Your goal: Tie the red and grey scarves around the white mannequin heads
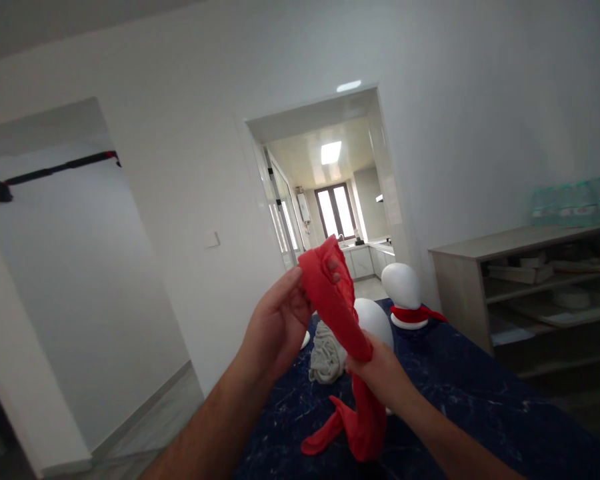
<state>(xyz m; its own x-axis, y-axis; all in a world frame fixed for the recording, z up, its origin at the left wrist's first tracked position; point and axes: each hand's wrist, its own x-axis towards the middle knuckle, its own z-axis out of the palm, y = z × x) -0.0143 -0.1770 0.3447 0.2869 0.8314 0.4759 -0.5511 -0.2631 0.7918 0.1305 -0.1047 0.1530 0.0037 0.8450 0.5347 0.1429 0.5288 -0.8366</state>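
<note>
Holding a red scarf (327,303) up in front of me, I have both hands on it. My left hand (280,327) grips its upper end, thumb on the near side and a couple of fingertips showing beyond the folded band. My right hand (380,370) is lower and to the right, clenched around the gathered cloth. Between them the band slants down from left to right; above my left fingers it rises to a small peak. Below my right fist the rest hangs, one tail trailing left; I cannot tell whether it touches the blue marbled tabletop (445,387). Just behind the scarf stands a white mannequin head (375,319), partly hidden, with a grey bundled cloth (325,360) on its left. Farther right, another white head (400,285) has red fabric (405,315) around its base.
</note>
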